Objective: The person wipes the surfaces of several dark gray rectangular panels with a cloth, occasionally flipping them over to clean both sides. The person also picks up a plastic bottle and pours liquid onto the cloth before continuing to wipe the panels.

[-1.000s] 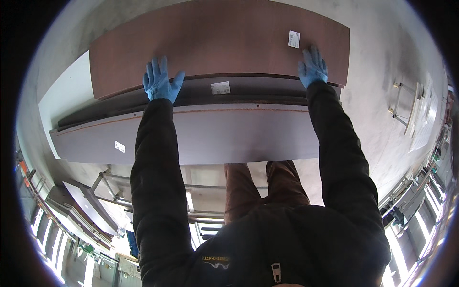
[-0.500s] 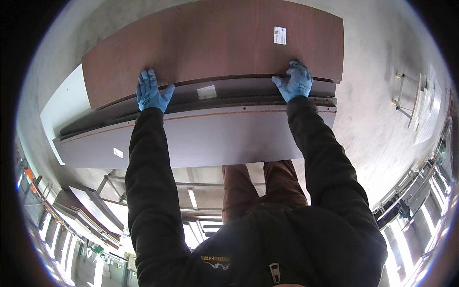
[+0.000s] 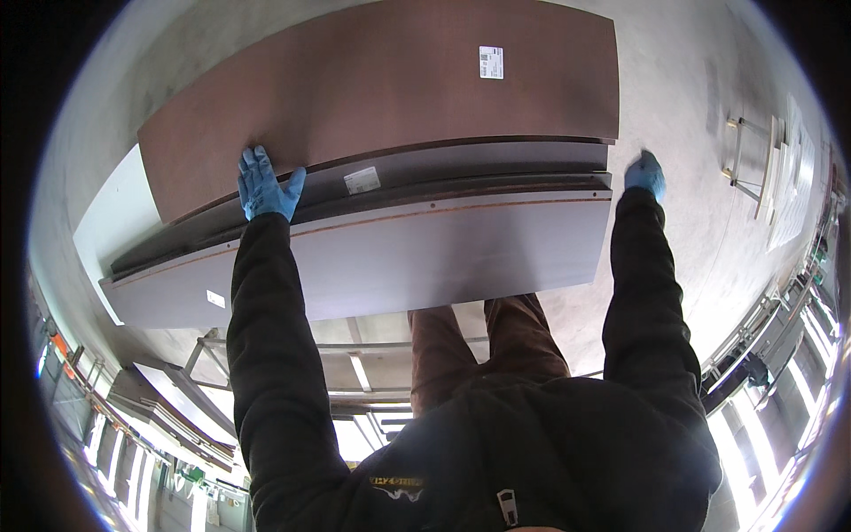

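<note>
A long reddish-brown panel (image 3: 390, 89) with a white label (image 3: 491, 62) lies at the far side. Nearer me, dark grey panels (image 3: 496, 155) are stacked against its edge, and a lighter grey panel (image 3: 461, 248) with drilled holes along its edge faces me. My left hand (image 3: 269, 186), in a blue glove, rests with fingers outstretched across the near edge of the brown panel. Off the right ends of the panels is my right hand (image 3: 645, 176), also gloved, apart from them. Its fingers are mostly hidden from this angle.
A pale board (image 3: 120, 213) sticks out under the stack's left end. Further right stands a small metal frame (image 3: 747, 164) beside stacked white sheets (image 3: 792, 186). More panels (image 3: 173, 399) lean at the lower left, near metal rails (image 3: 355, 348).
My right hand has left the brown panel's edge and moved right, past the panels' ends. My left hand stays flat on the edge. The whole view has shifted slightly.
</note>
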The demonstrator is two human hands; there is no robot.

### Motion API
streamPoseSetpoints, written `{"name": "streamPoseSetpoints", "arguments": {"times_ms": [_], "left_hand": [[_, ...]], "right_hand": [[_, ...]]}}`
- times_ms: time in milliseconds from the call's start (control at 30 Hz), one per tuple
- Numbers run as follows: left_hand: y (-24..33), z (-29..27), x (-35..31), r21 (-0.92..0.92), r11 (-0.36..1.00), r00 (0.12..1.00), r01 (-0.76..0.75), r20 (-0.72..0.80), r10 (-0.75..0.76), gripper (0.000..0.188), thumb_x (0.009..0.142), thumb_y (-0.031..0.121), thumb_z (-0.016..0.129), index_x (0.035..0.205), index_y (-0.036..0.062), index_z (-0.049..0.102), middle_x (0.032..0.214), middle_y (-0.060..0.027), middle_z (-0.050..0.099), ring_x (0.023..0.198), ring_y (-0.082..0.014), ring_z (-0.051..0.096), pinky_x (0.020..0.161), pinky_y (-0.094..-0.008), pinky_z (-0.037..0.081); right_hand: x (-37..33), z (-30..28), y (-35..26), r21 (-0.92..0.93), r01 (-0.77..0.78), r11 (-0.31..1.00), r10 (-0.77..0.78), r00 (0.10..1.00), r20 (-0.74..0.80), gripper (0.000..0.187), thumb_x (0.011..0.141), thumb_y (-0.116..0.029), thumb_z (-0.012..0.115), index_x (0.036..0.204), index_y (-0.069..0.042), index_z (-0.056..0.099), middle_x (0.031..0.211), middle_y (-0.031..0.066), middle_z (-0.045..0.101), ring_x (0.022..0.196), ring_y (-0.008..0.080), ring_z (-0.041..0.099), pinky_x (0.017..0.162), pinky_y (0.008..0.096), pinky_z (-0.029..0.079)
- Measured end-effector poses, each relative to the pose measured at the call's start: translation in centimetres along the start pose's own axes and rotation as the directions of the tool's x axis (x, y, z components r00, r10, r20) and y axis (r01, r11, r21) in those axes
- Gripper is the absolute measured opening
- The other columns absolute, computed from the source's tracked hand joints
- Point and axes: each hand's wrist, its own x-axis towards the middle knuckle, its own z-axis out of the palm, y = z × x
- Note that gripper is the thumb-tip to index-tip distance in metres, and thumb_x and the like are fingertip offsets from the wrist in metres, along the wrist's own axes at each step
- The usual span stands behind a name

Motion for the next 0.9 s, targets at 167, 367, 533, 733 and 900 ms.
{"name": "streamPoseSetpoints", "arguments": {"times_ms": [167, 367, 533, 733, 900], "left_hand": [[-0.3, 0.8, -0.1, -0.075, 0.996, 0.993, -0.044, -0.11, 0.036, 0.106, 0.09, 0.064, 0.07, 0.164, 0.0022, 0.026, 0.168, -0.0282, 0.026, 0.156, -0.0442, 0.027, 0.126, -0.0539, 0.026], [0.0, -0.1, -0.6, -0.044, 0.999, 0.999, -0.004, -0.039, 0.002, 0.11, 0.088, 0.065, 0.071, 0.164, -0.0001, 0.025, 0.169, -0.0294, 0.023, 0.155, -0.046, 0.027, 0.127, -0.0522, 0.026], [0.7, -1.2, -0.9, -0.029, 0.998, 0.991, 0.056, 0.12, -0.053, 0.114, 0.086, 0.066, 0.072, 0.164, -0.0013, 0.023, 0.169, -0.0299, 0.022, 0.156, -0.0453, 0.024, 0.128, -0.0507, 0.024], [0.9, -3.4, -0.9, -0.164, 0.966, 0.958, 0.202, 0.236, -0.16, 0.109, 0.089, 0.069, 0.066, 0.164, 0.001, 0.026, 0.17, -0.0263, 0.022, 0.157, -0.0417, 0.024, 0.128, -0.05, 0.024], [6.7, -8.0, -6.9, -0.426, 0.903, 0.958, 0.059, -0.229, -0.171, 0.087, 0.09, 0.056, 0.071, 0.153, 0.0006, 0.046, 0.16, -0.0264, 0.043, 0.148, -0.0445, 0.04, 0.12, -0.054, 0.035]], "right_hand": [[2.9, 3.5, -8.4, 0.365, 0.031, 0.93, -0.034, 0.999, 0.001, 0.076, 0.095, -0.053, 0.062, 0.149, 0.0, 0.052, 0.143, 0.0247, 0.062, 0.134, 0.0403, 0.059, 0.113, 0.046, 0.046], [1.6, 3.0, -9.9, 0.372, -0.076, 0.925, 0.029, 0.991, 0.13, 0.078, 0.092, -0.055, 0.064, 0.148, -0.002, 0.052, 0.14, 0.0247, 0.064, 0.131, 0.0407, 0.061, 0.111, 0.0484, 0.048], [1.2, 3.4, -9.8, 0.439, 0.031, 0.898, -0.066, 0.996, 0.066, 0.066, 0.093, -0.048, 0.066, 0.14, -0.001, 0.057, 0.136, 0.0269, 0.064, 0.128, 0.0437, 0.061, 0.108, 0.0501, 0.049], [0.2, 0.5, -10.6, 0.16, 0.052, 0.986, -0.079, 0.982, 0.172, 0.057, 0.092, -0.032, 0.063, 0.142, -0.004, 0.056, 0.153, 0.0233, 0.052, 0.138, 0.0383, 0.054, 0.111, 0.051, 0.046], [-8.7, -3.2, -14.1, 0.686, 0.361, 0.632, -0.415, 0.905, -0.094, 0.034, 0.1, -0.03, 0.065, 0.113, 0.0, 0.073, 0.109, 0.0249, 0.074, 0.093, 0.043, 0.071, 0.084, 0.0476, 0.057]]}}
